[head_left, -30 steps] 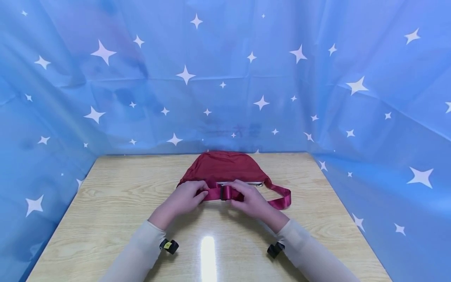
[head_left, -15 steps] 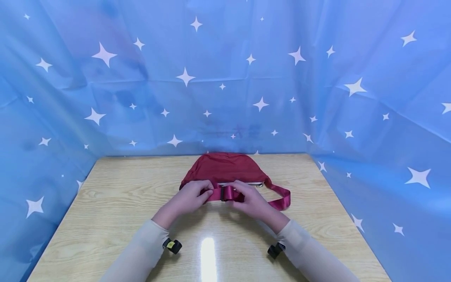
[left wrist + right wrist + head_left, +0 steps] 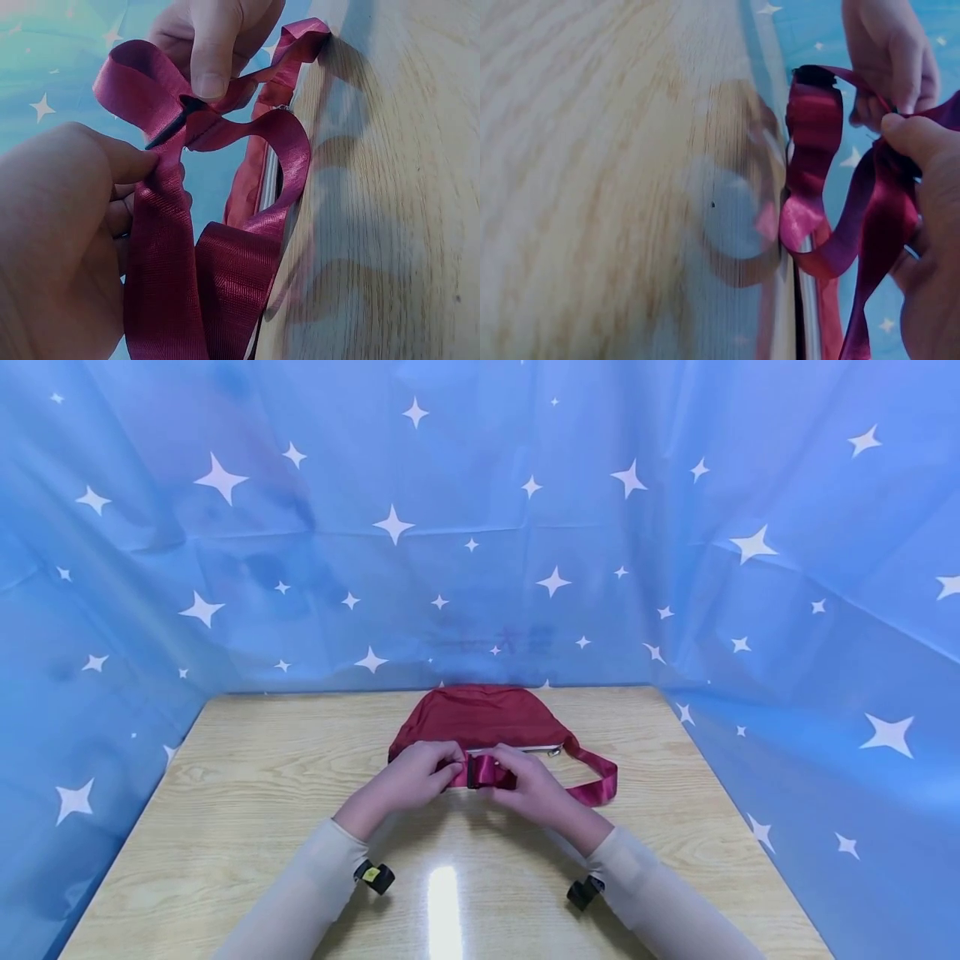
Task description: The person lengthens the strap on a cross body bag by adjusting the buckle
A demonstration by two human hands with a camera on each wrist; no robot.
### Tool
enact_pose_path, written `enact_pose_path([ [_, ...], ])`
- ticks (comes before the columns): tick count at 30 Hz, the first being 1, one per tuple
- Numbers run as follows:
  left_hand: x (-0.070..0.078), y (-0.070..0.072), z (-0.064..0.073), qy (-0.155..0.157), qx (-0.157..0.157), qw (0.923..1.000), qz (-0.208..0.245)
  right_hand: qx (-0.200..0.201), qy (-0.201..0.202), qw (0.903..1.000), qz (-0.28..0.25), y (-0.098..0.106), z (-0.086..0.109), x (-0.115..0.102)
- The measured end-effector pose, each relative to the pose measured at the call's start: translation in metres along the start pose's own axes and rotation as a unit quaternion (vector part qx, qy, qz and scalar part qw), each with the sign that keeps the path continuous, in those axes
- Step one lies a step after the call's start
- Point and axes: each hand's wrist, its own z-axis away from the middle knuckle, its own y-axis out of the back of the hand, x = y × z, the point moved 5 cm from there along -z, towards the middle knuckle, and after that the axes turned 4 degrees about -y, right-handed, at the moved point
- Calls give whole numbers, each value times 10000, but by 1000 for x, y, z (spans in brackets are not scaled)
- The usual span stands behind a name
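Observation:
A dark red waist bag lies at the far side of the table, its zip facing me. Its shiny crimson strap runs along the near side and loops out at the right. On the strap sits a black slider buckle. My left hand pinches the strap just left of the buckle. From the right, my right hand pinches the strap by the buckle, thumb on top in the left wrist view. A loop of strap stands up around the buckle. Some of the right fingers are hidden.
The pale wooden table reflects a bright light strip near its front. A blue curtain with white stars hangs behind and at both sides. Another black fitting is on the strap in the right wrist view.
My left hand has slid right along the strap, closer to the buckle, so less strap shows between them. The bag's left edge has shifted slightly right. My right hand has barely moved.

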Motion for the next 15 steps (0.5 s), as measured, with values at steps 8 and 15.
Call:
enact_pose_path([
  [8, 3, -2, -2, -23, -53, 10000, -37, 1, 27, 10000, 0, -1, 0, -5],
  [15, 4, -1, 0, 87, 11, 10000, 39, 85, 28, 10000, -5, -1, -1, -7],
])
